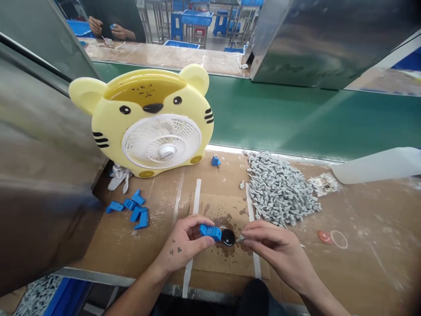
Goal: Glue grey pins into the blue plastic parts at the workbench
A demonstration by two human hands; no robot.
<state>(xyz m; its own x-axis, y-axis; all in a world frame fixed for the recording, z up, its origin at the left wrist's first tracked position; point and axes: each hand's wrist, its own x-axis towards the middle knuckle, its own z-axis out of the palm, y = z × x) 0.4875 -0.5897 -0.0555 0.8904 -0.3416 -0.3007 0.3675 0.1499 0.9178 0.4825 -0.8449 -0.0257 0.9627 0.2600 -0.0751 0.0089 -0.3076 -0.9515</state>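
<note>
Between its thumb and fingers my left hand [187, 241] grips a blue plastic part [210, 232]. The right end of that part is beside a small round container of black liquid [228, 237]; I cannot tell whether they touch. Just right of the container, my right hand [276, 245] pinches a small grey plastic piece [240, 239] with its tip toward the black liquid. Under both hands lies a cardboard sheet [226, 263] spotted with dark stains. A large pile of similar grey pieces [279, 188] spreads beyond my right hand.
Several blue parts [131, 208] lie at left, and one blue part [215, 160] farther back. A yellow tiger-shaped fan [151, 118] stands behind them. A green conveyor belt [279, 118] runs across the back. Across it, another person's hands [120, 32] hold something blue. A plastic bag [325, 184] lies right.
</note>
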